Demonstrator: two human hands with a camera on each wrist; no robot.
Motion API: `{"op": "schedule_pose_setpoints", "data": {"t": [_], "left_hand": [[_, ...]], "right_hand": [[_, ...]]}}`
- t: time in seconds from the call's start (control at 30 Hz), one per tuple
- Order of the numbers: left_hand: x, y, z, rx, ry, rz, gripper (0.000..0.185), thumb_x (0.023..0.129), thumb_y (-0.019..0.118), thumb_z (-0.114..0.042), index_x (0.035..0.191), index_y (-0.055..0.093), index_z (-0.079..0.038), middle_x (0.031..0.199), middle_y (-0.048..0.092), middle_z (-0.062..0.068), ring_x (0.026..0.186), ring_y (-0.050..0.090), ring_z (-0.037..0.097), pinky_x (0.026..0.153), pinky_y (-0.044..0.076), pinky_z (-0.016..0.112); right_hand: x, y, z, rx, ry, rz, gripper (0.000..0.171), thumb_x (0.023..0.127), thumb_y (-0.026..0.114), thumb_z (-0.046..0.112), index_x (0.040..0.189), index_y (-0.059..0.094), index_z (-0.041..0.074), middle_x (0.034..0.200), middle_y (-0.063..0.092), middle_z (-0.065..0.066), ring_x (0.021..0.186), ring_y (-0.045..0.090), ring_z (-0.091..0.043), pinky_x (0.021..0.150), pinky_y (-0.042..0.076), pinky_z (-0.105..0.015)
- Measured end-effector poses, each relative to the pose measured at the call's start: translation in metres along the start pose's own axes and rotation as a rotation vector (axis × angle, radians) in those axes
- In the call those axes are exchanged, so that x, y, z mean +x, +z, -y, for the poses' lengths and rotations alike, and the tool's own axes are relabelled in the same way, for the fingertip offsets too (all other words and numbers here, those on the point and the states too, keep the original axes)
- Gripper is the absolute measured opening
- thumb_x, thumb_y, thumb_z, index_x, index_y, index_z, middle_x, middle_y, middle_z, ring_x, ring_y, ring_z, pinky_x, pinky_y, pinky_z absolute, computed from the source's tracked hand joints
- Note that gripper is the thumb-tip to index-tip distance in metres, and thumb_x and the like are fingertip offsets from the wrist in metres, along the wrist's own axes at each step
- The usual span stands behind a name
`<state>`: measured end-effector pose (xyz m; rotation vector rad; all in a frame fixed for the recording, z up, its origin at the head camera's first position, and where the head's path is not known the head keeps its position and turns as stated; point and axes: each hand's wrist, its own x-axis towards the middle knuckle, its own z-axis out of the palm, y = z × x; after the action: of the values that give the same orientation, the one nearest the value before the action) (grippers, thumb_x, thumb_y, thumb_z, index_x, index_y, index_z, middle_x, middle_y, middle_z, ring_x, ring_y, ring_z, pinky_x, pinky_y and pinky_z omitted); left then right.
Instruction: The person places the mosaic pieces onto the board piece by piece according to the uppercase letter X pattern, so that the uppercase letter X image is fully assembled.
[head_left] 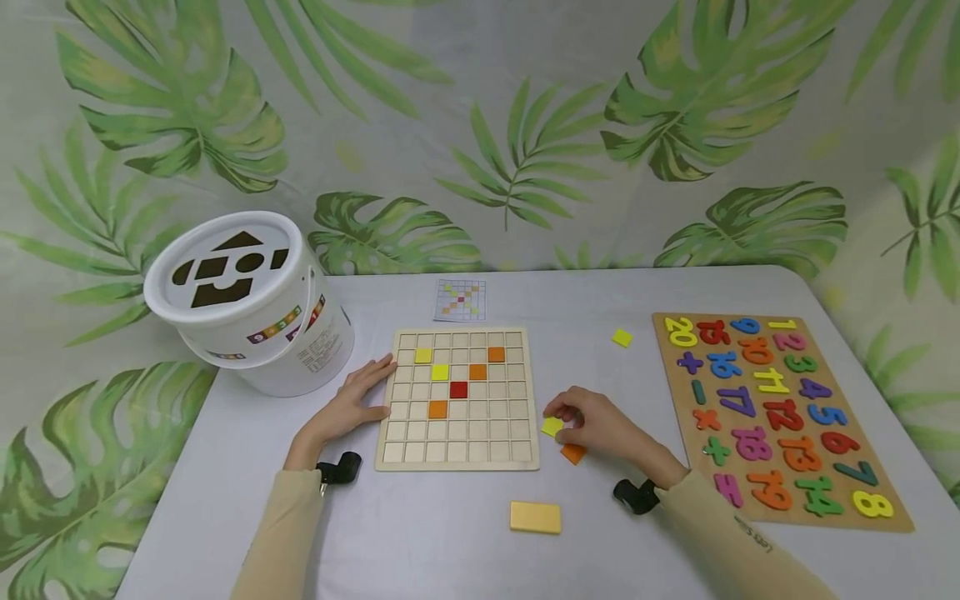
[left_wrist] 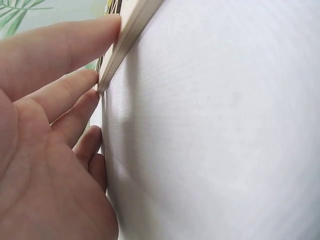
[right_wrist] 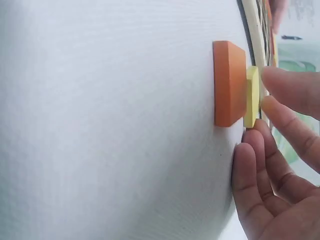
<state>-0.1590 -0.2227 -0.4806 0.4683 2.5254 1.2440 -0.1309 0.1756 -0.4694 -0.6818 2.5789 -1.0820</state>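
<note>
A wooden grid board (head_left: 457, 464) lies flat on the table, with several coloured square tiles in its cells, among them a red tile (head_left: 458, 390). My left hand (head_left: 352, 404) rests beside it, spread fingertips touching its left edge; the left wrist view shows them against the board's side (left_wrist: 131, 35). To the right of the board, my right hand (head_left: 600, 425) has thumb and forefinger at opposite edges of a yellow tile (head_left: 552, 426), in a pinch. An orange tile (head_left: 573, 453) lies right by it, partly under the hand in the head view; it is unheld (right_wrist: 230, 85).
A small pattern card (head_left: 460, 300) lies behind the board. At the left stands a white bucket (head_left: 300, 358) with shaped holes in its lid. Another yellow tile (head_left: 622, 337), a yellow block (head_left: 535, 517) and a number puzzle board (head_left: 817, 518) are on the table.
</note>
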Motion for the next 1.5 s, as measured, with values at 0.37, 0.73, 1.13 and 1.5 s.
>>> {"op": "schedule_pose_setpoints", "data": {"t": [0.37, 0.73, 1.13, 1.5], "left_hand": [[0.001, 0.002, 0.005, 0.003, 0.009, -0.005, 0.070, 0.080, 0.065, -0.010, 0.141, 0.031, -0.011, 0.149, 0.014, -0.002, 0.135, 0.001, 0.026, 0.103, 0.004, 0.055], [0.002, 0.000, 0.006, -0.024, 0.016, 0.005, 0.071, 0.080, 0.065, -0.011, 0.141, 0.030, -0.011, 0.150, 0.014, -0.001, 0.135, 0.001, 0.027, 0.102, 0.003, 0.056], [-0.001, -0.001, -0.007, -0.032, 0.018, 0.003, 0.069, 0.080, 0.064, -0.005, 0.140, 0.030, -0.004, 0.149, 0.014, 0.007, 0.134, 0.001, 0.032, 0.101, 0.001, 0.058], [-0.001, 0.001, -0.003, -0.011, 0.004, -0.015, 0.069, 0.080, 0.064, -0.005, 0.140, 0.031, -0.005, 0.149, 0.015, 0.006, 0.134, 0.001, 0.031, 0.102, 0.002, 0.058]], "right_hand": [[0.003, 0.006, 0.008, -0.065, 0.072, -0.025, 0.026, 0.072, 0.067, 0.002, 0.095, 0.061, 0.011, 0.082, 0.050, 0.002, 0.076, 0.045, -0.015, 0.064, 0.043, -0.024], [0.031, 0.011, 0.029, 0.007, -0.078, -0.039, 0.027, 0.072, 0.065, 0.000, 0.097, 0.061, 0.009, 0.087, 0.053, 0.001, 0.078, 0.048, -0.016, 0.067, 0.046, -0.025], [0.074, 0.035, 0.053, -0.064, -0.179, 0.062, 0.022, 0.073, 0.060, -0.002, 0.093, 0.063, 0.007, 0.086, 0.056, 0.000, 0.078, 0.050, -0.016, 0.070, 0.043, -0.024], [0.079, 0.040, 0.061, -0.155, -0.182, 0.079, 0.028, 0.071, 0.054, -0.010, 0.088, 0.066, 0.009, 0.090, 0.058, 0.001, 0.083, 0.050, -0.013, 0.075, 0.043, -0.025]]}}
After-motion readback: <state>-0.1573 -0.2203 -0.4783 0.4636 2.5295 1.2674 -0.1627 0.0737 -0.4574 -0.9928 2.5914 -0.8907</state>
